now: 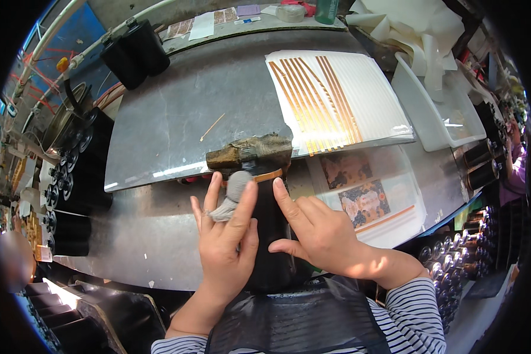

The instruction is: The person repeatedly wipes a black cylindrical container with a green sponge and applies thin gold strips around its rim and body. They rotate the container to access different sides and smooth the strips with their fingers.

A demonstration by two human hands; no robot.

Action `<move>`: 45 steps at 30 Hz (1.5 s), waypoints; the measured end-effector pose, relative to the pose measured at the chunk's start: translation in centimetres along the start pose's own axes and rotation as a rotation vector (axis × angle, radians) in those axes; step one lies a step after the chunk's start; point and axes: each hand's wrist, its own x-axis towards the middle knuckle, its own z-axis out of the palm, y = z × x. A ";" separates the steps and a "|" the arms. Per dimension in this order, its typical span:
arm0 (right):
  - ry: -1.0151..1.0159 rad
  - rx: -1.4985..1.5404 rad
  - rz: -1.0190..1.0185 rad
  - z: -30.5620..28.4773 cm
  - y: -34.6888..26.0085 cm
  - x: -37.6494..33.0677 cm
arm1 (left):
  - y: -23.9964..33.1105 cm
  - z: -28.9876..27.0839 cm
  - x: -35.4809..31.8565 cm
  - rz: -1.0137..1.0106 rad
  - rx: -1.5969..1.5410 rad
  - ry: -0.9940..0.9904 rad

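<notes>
Head view, center frame: grey metal surface [177, 112], w/ a tall dark cylinder [271, 236] upright at its near edge, btwn both hands. Looks rigid, smooth, prob. slippery; best held around the sides. Upper right: white sheet stack [371, 100] w/ copper-coloured strips, rectangular; below it patterned brown label sheets [363, 200]. Right hand [321, 236] lies flat on the cylinder's side, fingers spread, not clenched. Left hand [227, 242] pinches a grey cloth wad [233, 192] at the cylinder's copper-banded top.
</notes>
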 end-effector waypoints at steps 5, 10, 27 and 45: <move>0.043 0.252 0.046 -0.4 0.8 0.0 | 1.7 -0.4 2.3 0.168 0.294 -0.195; 0.128 1.252 0.813 -1.6 9.6 -1.8 | 0.7 -1.0 1.8 0.048 -0.138 -0.064; 0.434 0.879 0.515 0.8 1.6 2.7 | -1.5 1.3 -2.3 -0.349 -0.847 -0.186; 0.410 0.940 0.420 0.1 0.5 4.1 | 0.9 0.9 -1.9 -0.469 -0.766 -0.080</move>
